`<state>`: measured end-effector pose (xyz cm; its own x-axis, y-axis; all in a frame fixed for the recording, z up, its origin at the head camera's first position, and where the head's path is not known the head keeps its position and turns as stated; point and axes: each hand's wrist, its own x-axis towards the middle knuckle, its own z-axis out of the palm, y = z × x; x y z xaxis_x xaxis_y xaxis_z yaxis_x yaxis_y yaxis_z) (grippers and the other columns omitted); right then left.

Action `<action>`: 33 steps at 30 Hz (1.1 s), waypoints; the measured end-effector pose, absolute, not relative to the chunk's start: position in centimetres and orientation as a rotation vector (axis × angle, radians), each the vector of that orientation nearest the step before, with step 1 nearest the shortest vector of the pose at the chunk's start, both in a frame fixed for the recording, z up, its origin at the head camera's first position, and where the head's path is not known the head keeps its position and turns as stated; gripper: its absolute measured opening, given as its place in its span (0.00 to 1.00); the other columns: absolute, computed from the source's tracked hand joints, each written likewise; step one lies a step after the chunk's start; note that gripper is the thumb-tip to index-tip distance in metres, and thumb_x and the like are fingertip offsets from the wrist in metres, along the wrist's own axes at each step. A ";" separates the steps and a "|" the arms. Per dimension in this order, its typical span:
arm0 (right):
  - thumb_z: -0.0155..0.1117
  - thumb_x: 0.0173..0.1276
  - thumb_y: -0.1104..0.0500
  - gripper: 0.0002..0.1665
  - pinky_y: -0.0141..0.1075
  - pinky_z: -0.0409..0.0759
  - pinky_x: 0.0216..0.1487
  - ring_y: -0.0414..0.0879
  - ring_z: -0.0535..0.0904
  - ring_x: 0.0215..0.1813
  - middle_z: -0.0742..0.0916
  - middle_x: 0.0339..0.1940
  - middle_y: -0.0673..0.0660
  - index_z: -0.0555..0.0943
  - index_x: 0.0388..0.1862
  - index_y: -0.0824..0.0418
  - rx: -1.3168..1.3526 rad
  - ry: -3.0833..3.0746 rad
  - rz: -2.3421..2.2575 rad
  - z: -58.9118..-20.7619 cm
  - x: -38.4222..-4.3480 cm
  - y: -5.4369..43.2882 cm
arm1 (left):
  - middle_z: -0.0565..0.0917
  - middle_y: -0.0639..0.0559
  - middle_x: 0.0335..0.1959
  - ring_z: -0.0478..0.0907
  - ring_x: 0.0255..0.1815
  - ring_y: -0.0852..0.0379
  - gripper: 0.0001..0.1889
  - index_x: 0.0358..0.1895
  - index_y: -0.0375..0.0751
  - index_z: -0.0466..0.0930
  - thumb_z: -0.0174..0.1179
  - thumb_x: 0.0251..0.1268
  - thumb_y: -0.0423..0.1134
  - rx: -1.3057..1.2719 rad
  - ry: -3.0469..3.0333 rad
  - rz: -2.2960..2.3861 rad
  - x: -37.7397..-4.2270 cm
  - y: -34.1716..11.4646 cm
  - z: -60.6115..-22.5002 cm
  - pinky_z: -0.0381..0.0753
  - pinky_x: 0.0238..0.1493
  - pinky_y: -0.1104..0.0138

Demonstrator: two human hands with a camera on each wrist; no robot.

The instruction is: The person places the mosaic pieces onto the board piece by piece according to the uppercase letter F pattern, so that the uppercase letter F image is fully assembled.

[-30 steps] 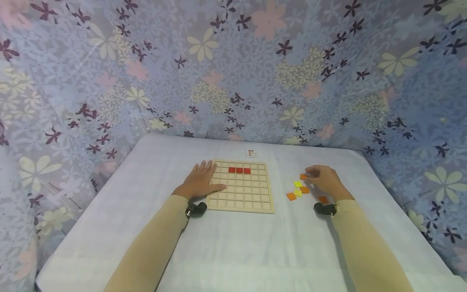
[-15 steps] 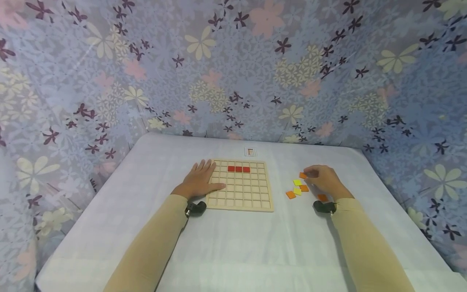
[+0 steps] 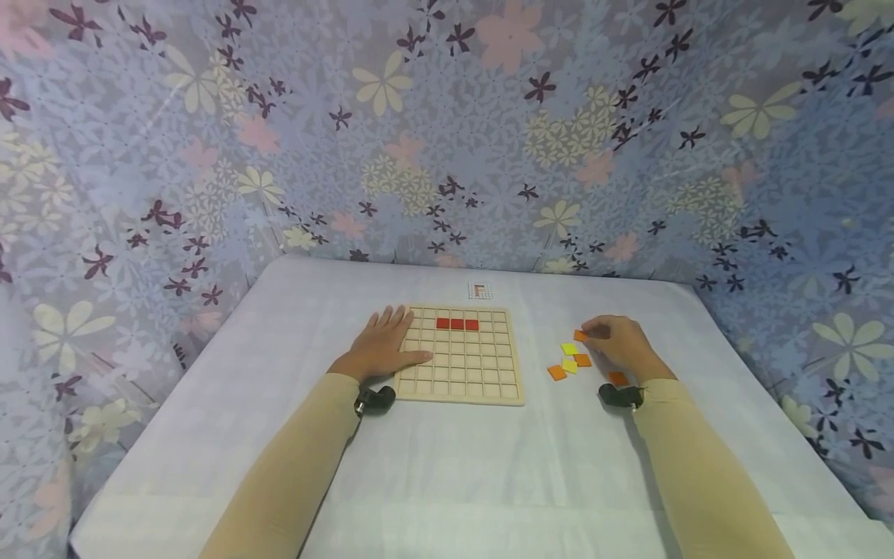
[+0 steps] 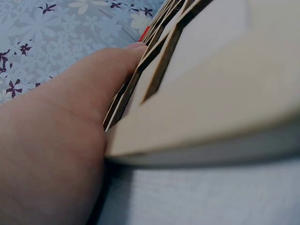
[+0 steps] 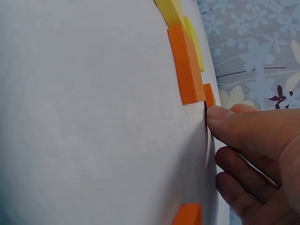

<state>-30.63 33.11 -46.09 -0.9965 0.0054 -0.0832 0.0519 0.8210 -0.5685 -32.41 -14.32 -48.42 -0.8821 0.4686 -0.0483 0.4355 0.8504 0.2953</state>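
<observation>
At the left, the person's left hand point(image 3: 380, 345) lies flat with fingers extended and thumb spread, over the left edge of a square, pale wooden grid board point(image 3: 482, 374); it holds nothing and appears to steady the board. The board extends to the right of that hand, between the two hands. Three flat, red square tiles point(image 3: 457, 324) sit side by side in one row, beyond the left thumb and near the far edge. The other visible cells are bare; those beneath the left hand cannot be inspected. A small white card with a printed grid and coloured pattern point(image 3: 479, 291) lies farther from both hands, past the board's far edge.

Between the board and the right hand lie two yellow square tiles point(image 3: 569, 350) and two orange square tiles point(image 3: 556, 373), loosely grouped. The right hand point(image 3: 618, 341) pinches another orange square tile point(image 3: 580, 335) between thumb and finger; whether it is clear of the cloth cannot be told. One further orange tile point(image 3: 618, 378) lies beside the right wrist, near a black wrist camera point(image 3: 620, 396).

Judged from this, the filling is at an early stage: three tiles set, six off the board. A white tablecloth point(image 3: 447, 473) lies beneath everything. The loose yellow and orange tiles lie close to the right fingertips; the left hand obstructs the left-hand cells.
</observation>
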 end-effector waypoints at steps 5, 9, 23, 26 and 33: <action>0.69 0.76 0.63 0.21 0.61 0.73 0.68 0.66 0.76 0.65 0.84 0.62 0.69 0.81 0.64 0.68 0.045 2.923 -0.941 -45.9 -30.7 33.0 | 0.41 0.40 0.87 0.33 0.85 0.40 0.60 0.87 0.39 0.41 0.45 0.68 0.81 0.709 2.903 0.421 -32.4 -14.4 -48.5 0.28 0.81 0.50; 0.70 0.76 0.63 0.20 0.60 0.75 0.67 0.65 0.77 0.64 0.84 0.61 0.69 0.82 0.64 0.67 0.041 2.922 -0.949 -45.7 -30.9 32.8 | 0.41 0.39 0.87 0.32 0.85 0.40 0.61 0.87 0.38 0.40 0.45 0.67 0.82 0.716 2.895 0.454 -32.5 -14.5 -48.6 0.27 0.81 0.50; 0.69 0.76 0.61 0.18 0.58 0.77 0.65 0.63 0.79 0.61 0.85 0.60 0.66 0.84 0.62 0.65 -0.009 2.932 -0.970 -44.8 -31.6 30.1 | 0.41 0.39 0.87 0.33 0.85 0.40 0.62 0.87 0.39 0.40 0.45 0.66 0.83 0.711 2.889 0.457 -32.5 -14.4 -48.6 0.27 0.81 0.50; 0.69 0.77 0.61 0.18 0.59 0.75 0.67 0.63 0.77 0.65 0.84 0.62 0.66 0.84 0.62 0.64 -0.035 2.921 -0.989 -44.4 -31.8 29.1 | 0.41 0.38 0.87 0.33 0.85 0.39 0.61 0.87 0.37 0.41 0.45 0.67 0.82 0.714 2.891 0.453 -32.4 -14.4 -48.4 0.28 0.81 0.49; 0.69 0.76 0.61 0.17 0.57 0.75 0.67 0.62 0.77 0.66 0.84 0.64 0.64 0.85 0.62 0.63 -0.155 2.885 -1.055 -44.1 -32.7 27.2 | 0.42 0.39 0.87 0.33 0.85 0.40 0.60 0.87 0.39 0.41 0.47 0.68 0.81 0.710 2.889 0.464 -32.2 -14.4 -48.3 0.28 0.81 0.50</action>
<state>-32.70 27.24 -44.11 -0.9927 -0.1174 -0.0276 -0.0719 0.7600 -0.6460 -32.24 -14.42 -48.34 -0.8808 0.4705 -0.0527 0.4303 0.8421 0.3250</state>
